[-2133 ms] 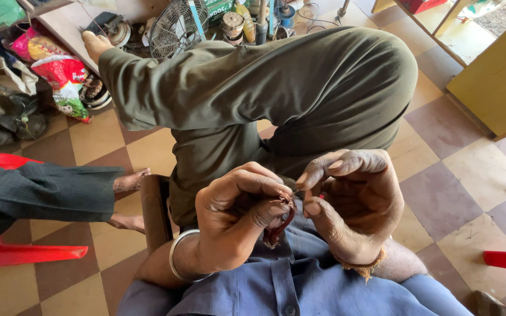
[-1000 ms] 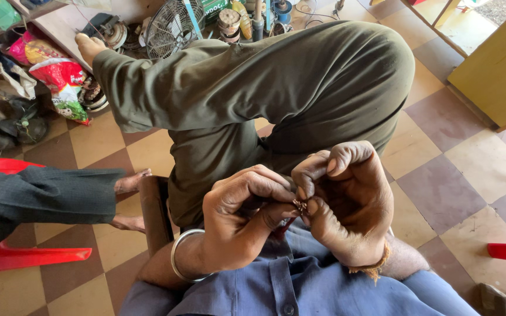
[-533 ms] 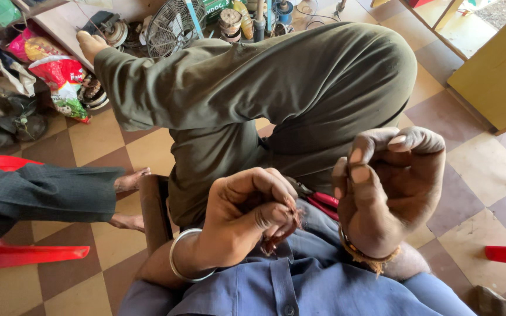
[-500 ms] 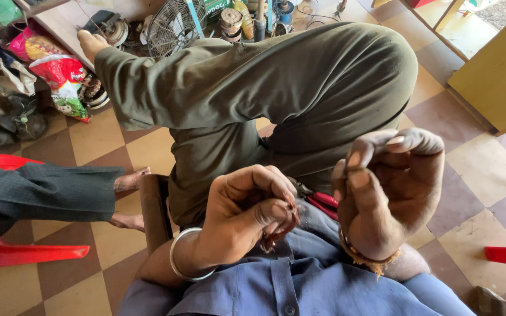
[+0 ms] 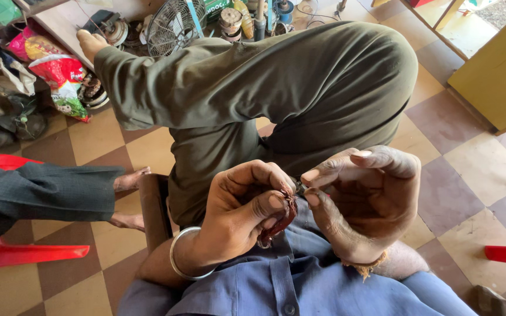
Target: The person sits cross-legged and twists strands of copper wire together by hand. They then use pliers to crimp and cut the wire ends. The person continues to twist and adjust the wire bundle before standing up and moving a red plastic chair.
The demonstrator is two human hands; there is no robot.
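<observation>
My left hand [image 5: 244, 202] is closed around a small coil of reddish-brown wire [image 5: 281, 219], held just above my blue shirt [image 5: 300, 281]. A metal bangle [image 5: 184, 257] circles that wrist. My right hand [image 5: 361, 199] sits right beside it, thumb and forefinger pinching the wire's end where the two hands meet. Both hands hover over my lap, in front of my raised knee in olive-green trousers [image 5: 276, 88]. What the fingers hide of the coil cannot be made out.
Another person's dark trouser leg [image 5: 36, 196] and bare feet [image 5: 129, 181] are at the left, over a red plastic chair [image 5: 24, 254]. A small fan [image 5: 168, 26], bags [image 5: 57, 67] and clutter line the far wall. A yellow door [image 5: 499, 70] stands at right on the checkered floor [image 5: 452, 158].
My right hand, which had pulled away to the right half a second ago, has come back against the left hand and pinches the wire again.
</observation>
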